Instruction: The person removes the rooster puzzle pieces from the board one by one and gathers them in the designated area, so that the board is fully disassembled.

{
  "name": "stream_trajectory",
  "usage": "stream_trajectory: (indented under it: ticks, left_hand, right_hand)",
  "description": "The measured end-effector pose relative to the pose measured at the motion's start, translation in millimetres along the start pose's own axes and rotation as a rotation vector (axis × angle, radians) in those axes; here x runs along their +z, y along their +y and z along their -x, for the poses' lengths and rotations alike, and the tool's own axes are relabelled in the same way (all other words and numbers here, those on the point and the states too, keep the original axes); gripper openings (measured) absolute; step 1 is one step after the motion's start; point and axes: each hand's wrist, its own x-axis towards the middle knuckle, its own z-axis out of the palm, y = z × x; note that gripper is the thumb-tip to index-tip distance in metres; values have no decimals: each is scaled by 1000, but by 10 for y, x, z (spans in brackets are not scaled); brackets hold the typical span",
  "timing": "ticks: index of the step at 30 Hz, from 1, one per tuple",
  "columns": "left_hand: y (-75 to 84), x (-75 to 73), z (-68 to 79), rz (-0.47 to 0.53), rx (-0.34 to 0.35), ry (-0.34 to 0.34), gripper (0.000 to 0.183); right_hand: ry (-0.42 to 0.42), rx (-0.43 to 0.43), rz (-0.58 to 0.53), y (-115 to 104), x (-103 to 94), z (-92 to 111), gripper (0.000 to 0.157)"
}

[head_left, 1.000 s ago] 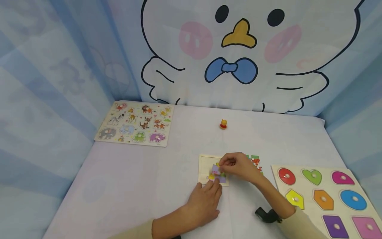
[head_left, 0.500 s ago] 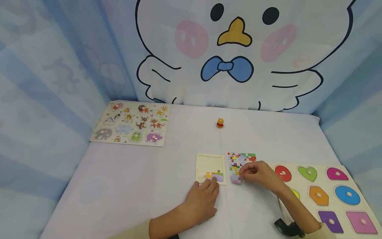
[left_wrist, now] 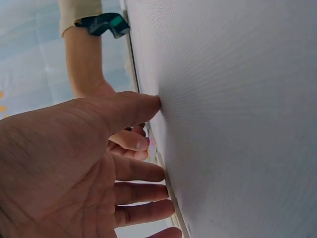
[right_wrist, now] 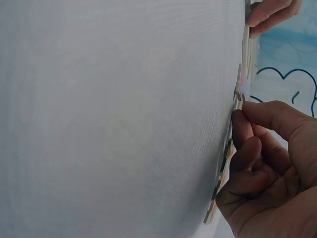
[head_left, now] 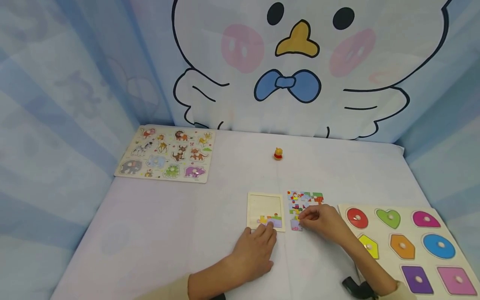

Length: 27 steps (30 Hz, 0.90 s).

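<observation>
My left hand (head_left: 255,250) rests with extended fingers on the near edge of a small wooden puzzle tray (head_left: 250,208). Inside the tray, yellow, green and lilac jigsaw pieces (head_left: 275,220) lie along the lower right, partly behind my fingertips. Just right of the tray, my right hand (head_left: 322,221) pinches a lilac jigsaw piece (head_left: 295,225) by its edge between thumb and forefinger. In the right wrist view that piece (right_wrist: 241,82) stands at the fingertips, low over the white cloth. Several loose jigsaw pieces (head_left: 304,196) lie beside it, some hidden by the hand.
An animal peg board (head_left: 165,154) lies at the back left. On the right is a shape peg board (head_left: 382,246), partly under the right forearm. A small yellow-and-red bear figure (head_left: 278,153) stands toward the back. A printed curtain (head_left: 240,108) hangs behind the table.
My right hand has carried the lilac piece from over the tray rightward to the loose pieces, and has barely moved since half a second ago. The left hand has stayed at the tray's edge.
</observation>
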Motion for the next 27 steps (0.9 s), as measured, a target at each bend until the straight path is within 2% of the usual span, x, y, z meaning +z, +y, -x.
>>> stream_trajectory:
  ticks: [19,27]
  left_hand:
    - [-13,-11,-5,7,3,-2,75]
    - [-10,7,-13,11,-3,27,72]
  right_hand:
    - [41,-45,140,-78,43,22,7]
    - [58,-58,172,-97,53,25,6]
